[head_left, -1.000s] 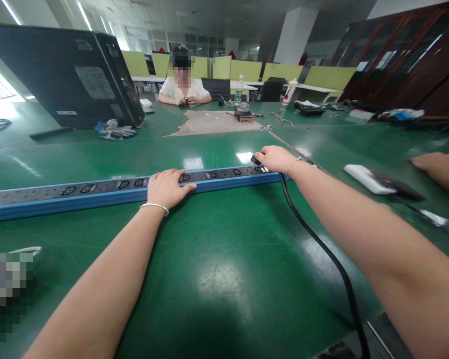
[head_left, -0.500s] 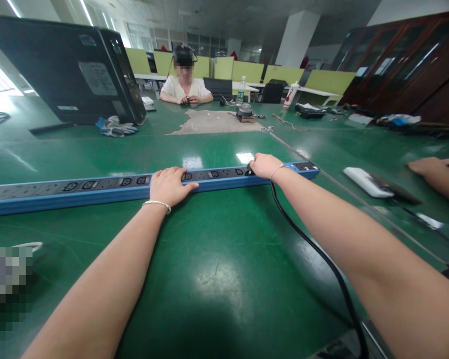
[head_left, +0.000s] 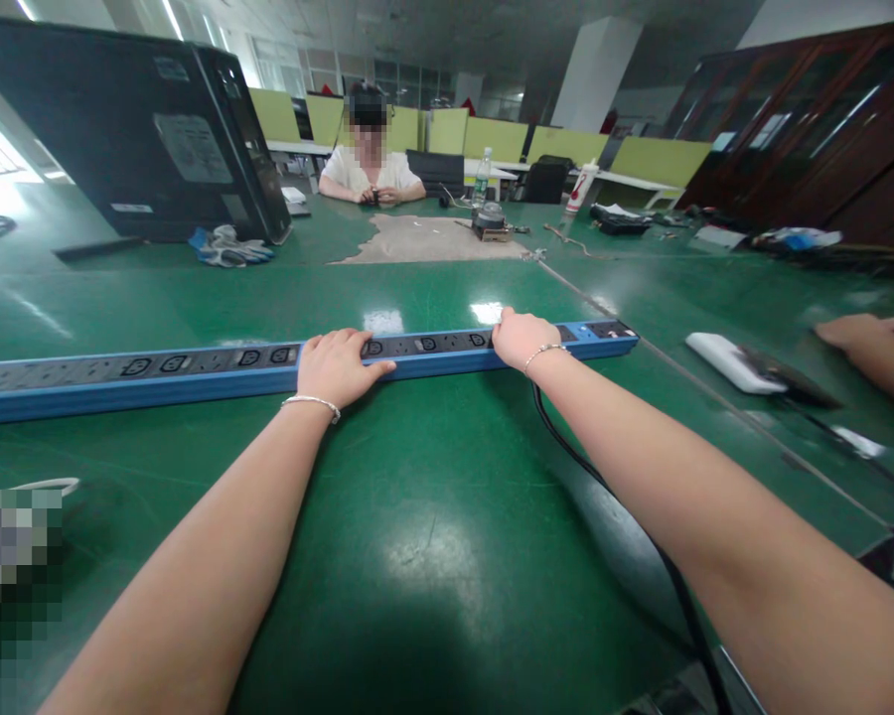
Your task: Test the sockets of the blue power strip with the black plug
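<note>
A long blue power strip with a row of black sockets lies across the green table. My left hand grips it near the middle, fingers over the top and thumb along the front edge. Farther right on the strip, my right hand is closed around the plug of a black power cord, pressed against the sockets. My fingers hide the plug, so how deep it sits cannot be told. The black cord hangs from under that hand and runs down beneath my right forearm.
A black computer case stands at the back left, with work gloves before it. Across the table sits a person. A bottle stands farther back. At right are a white box-like object and another person's hand.
My right hand has turned and shifted slightly left and down over the plug, covering the black part that showed before. The cord moved a little with it. My left hand stays put.
</note>
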Action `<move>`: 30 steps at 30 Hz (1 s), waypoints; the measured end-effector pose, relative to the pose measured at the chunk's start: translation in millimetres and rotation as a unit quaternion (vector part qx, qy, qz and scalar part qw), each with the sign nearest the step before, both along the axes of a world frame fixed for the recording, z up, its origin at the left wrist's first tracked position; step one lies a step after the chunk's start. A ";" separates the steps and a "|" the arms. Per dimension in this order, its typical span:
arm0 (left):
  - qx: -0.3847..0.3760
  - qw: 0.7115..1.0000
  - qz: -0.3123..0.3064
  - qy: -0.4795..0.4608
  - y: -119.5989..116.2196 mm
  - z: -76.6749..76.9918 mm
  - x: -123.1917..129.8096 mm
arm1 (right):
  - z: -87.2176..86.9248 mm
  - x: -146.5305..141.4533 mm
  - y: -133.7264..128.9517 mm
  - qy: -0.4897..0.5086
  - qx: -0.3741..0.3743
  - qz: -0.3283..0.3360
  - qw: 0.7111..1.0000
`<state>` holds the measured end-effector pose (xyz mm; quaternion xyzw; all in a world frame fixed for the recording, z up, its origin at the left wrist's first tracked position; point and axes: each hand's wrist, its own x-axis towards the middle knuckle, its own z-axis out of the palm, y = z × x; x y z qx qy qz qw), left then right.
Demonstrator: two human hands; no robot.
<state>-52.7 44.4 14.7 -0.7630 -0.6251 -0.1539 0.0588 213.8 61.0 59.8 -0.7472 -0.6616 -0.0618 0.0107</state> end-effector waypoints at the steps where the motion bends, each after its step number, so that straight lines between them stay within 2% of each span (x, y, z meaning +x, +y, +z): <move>1: 0.002 1.000 0.000 0.001 -0.4 0.3 0.1 | -1.0 -0.4 -1.2 0.001 0.006 0.000 1.000; 8: 0.006 1.000 0.000 0.002 -2.6 1.5 0.4 | -6.1 -1.6 -7.0 0.019 0.026 -0.012 0.999; 12: 0.002 1.000 0.002 0.002 -1.8 1.7 0.0 | 0.0 0.0 -4.3 0.033 0.006 -0.017 0.999; 14: -0.001 1.000 0.005 0.001 -1.7 2.2 -0.1 | 10.8 2.9 -1.3 0.040 0.009 -0.023 0.999; 18: -0.002 1.000 -0.001 -0.002 -2.1 3.3 0.0 | 46.2 10.2 7.1 0.052 0.061 -0.005 0.997; 20: -0.001 1.000 -0.002 -0.003 -2.2 3.6 0.1 | 60.8 9.0 10.1 0.072 0.033 0.022 0.997; 22: -0.002 1.000 0.001 -0.003 -2.3 3.7 0.3 | 66.1 0.7 10.5 0.114 -0.025 0.054 0.992; 26: 0.000 1.000 0.003 0.000 -2.5 3.4 0.7 | 50.7 -35.5 5.5 0.190 -0.085 0.123 0.971; 30: 0.010 1.000 0.000 0.002 -1.9 1.4 0.6 | 29.5 -75.9 1.6 0.175 -0.090 0.169 0.966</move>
